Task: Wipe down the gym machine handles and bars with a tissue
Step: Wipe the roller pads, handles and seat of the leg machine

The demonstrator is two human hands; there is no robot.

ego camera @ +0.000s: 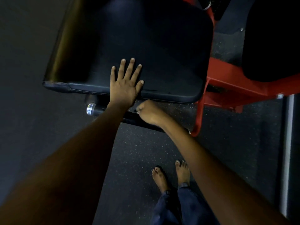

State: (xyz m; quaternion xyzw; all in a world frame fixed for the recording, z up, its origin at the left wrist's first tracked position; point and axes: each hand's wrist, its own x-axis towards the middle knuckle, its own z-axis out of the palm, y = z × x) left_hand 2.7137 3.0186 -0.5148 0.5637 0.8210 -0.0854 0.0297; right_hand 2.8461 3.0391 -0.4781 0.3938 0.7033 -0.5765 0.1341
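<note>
Scene dim overall; exposure low, colours muted. The large black padded vinyl seat (146,46) shows a soft sheen along its left side and a paler lit strip on its near edge, so light reaches it from the left and above. Far part of the pad falls to near-black, no detail. The red painted steel frame (227,78) is the only saturated area. The dark speckled rubber floor (133,151) shows grain and noise. A small glint sits on the chrome end cap of the black bar (90,109). Forearms at the near corners are dark, soft and stretched by wide-angle distortion. Left margin blurred, featureless.
</note>
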